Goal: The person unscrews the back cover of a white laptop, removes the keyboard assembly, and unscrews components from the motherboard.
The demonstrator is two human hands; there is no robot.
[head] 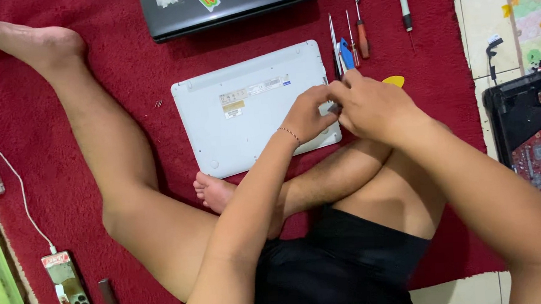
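White laptop (250, 110) lies underside up on the red rug (68, 181), just ahead of the crossed legs; it looks stiff, light and smooth, with a thin plastic shell likely to crack if flexed, best gripped at the edges. Both hands meet at its right edge: the left hand (305, 115) rests on the shell, its fingers curled, and the right hand (373, 106) has its fingers pinched on a small blue tool (346, 54). Screwdrivers (360, 30) lie just beyond, a dark laptop (226, 9) further back

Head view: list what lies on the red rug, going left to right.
Phone on a white cable → small dark stick → two loose screws → white laptop, underside up → red-handled screwdriver → yellow pick → white-handled screwdriver.
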